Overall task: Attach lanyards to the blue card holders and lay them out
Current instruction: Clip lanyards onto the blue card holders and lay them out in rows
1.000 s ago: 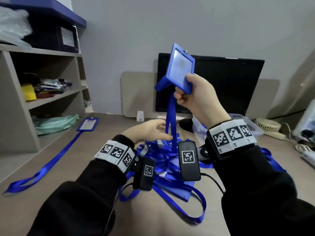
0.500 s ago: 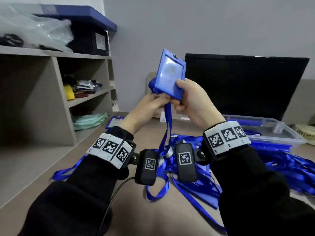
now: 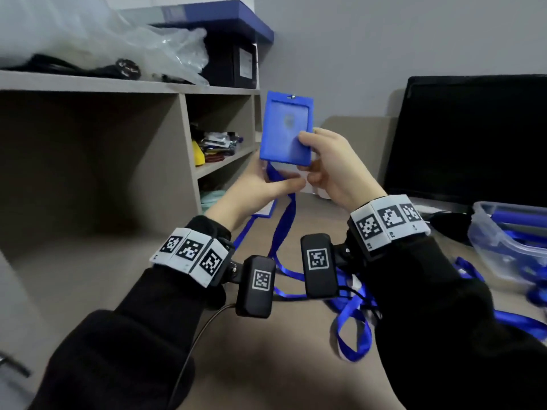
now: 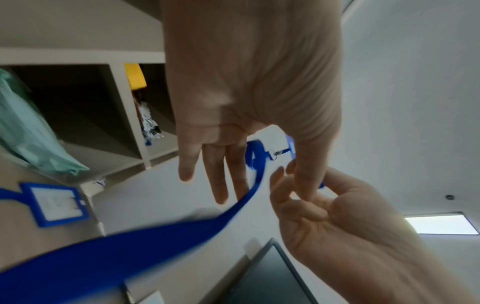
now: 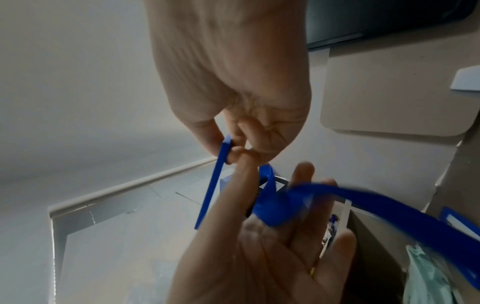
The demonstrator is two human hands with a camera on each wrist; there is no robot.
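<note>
I hold a blue card holder (image 3: 286, 131) upright in front of me, its clear window facing me. My right hand (image 3: 307, 161) pinches its lower right corner; the right wrist view shows the holder (image 5: 215, 181) edge-on between thumb and fingers. A blue lanyard (image 3: 284, 226) hangs from behind the holder's bottom edge down to the desk. My left hand (image 3: 275, 184) sits just under the holder with fingers straight, the strap (image 4: 233, 205) draped over them beside the thumb. A small metal clip (image 4: 279, 153) shows at the strap's end.
A shelf unit (image 3: 189, 161) stands close on the left. One finished card holder (image 4: 55, 203) with its lanyard lies on the desk near it. Loose lanyards (image 3: 352, 321) are heaped under my wrists. A clear plastic box (image 3: 503, 232) and a black monitor (image 3: 473, 137) stand on the right.
My left hand rose from the lanyard pile to the strap just under the holder. Both hands and my view swung left towards the shelf, and the holder turned face-on.
</note>
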